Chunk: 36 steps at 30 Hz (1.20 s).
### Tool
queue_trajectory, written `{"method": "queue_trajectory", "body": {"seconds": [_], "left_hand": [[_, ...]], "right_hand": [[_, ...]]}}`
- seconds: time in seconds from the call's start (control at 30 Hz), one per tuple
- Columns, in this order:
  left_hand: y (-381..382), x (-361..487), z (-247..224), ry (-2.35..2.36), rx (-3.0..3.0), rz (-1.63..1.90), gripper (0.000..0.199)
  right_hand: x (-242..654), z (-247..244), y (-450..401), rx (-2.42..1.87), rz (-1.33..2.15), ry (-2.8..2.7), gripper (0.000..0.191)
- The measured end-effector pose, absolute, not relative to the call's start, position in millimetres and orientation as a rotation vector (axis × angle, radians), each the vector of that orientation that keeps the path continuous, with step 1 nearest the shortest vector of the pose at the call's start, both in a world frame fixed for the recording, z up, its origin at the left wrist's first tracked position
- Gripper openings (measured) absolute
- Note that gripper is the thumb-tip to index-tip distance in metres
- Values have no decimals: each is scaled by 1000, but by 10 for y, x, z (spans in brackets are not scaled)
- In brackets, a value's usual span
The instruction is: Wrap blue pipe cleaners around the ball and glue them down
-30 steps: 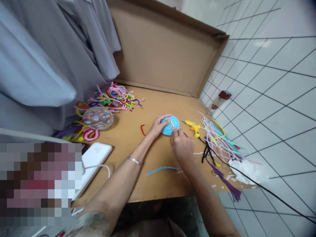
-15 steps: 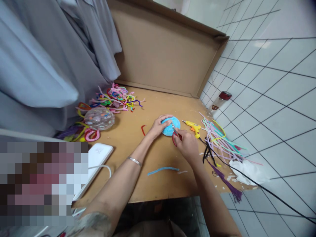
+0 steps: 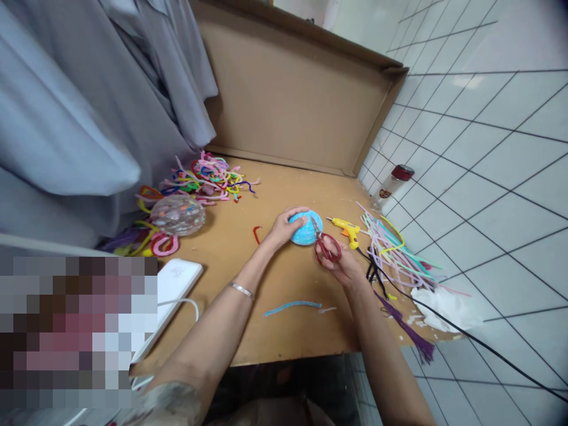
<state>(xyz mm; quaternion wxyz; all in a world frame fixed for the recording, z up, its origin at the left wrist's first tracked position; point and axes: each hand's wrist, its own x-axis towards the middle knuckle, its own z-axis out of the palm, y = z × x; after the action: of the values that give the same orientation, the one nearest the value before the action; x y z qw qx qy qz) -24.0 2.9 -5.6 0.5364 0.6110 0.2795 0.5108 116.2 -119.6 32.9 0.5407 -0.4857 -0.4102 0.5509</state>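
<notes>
My left hand (image 3: 287,226) grips the left edge of a round blue coil of fuzzy pipe cleaner (image 3: 306,235), its thumb lying across the top. In my right hand (image 3: 344,260) are small scissors with red handles (image 3: 328,248), their metal blades reaching over the right side of the blue coil. Whether the blades touch it I cannot tell. A loose blue pipe cleaner (image 3: 293,306) lies nearer the table's front edge. To the right of the coil rests a yellow glue gun (image 3: 347,229).
At the right lie a bundle of pastel pipe cleaners (image 3: 394,251), a purple tassel (image 3: 408,328), white tissue (image 3: 439,307) and a black cable. A bottle (image 3: 394,182) stands by the tiled wall. Colourful pipe cleaners (image 3: 208,177), a clear ball (image 3: 178,215) and a white power strip (image 3: 180,278) are left.
My right hand has turned palm upward and shifted slightly right and down, so the scissors' red handles now show fully. My left hand and the blue coil stay almost the same.
</notes>
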Motion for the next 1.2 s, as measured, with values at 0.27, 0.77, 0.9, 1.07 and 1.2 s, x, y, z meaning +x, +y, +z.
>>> {"method": "queue_trajectory", "body": {"seconds": [0.27, 0.77, 0.9, 1.07, 1.2], "left_hand": [[23, -194, -48, 761, 1449, 1252, 35], [-10, -121, -90, 941, 1410, 1352, 47], [-29, -100, -84, 969, 1364, 1317, 48], [-43, -75, -97, 1023, 1354, 1293, 48], [-35, -62, -129, 1037, 1346, 1298, 45]], "right_hand": [[1404, 283, -1360, -1914, 341, -1348, 41], [1348, 240, -1009, -2632, -110, -1810, 36], [1296, 307, -1004, -2608, -185, -1815, 38], [1194, 440, -892, -2449, -296, -1817, 38], [1169, 485, -719, -2401, -158, -1799, 34]]}}
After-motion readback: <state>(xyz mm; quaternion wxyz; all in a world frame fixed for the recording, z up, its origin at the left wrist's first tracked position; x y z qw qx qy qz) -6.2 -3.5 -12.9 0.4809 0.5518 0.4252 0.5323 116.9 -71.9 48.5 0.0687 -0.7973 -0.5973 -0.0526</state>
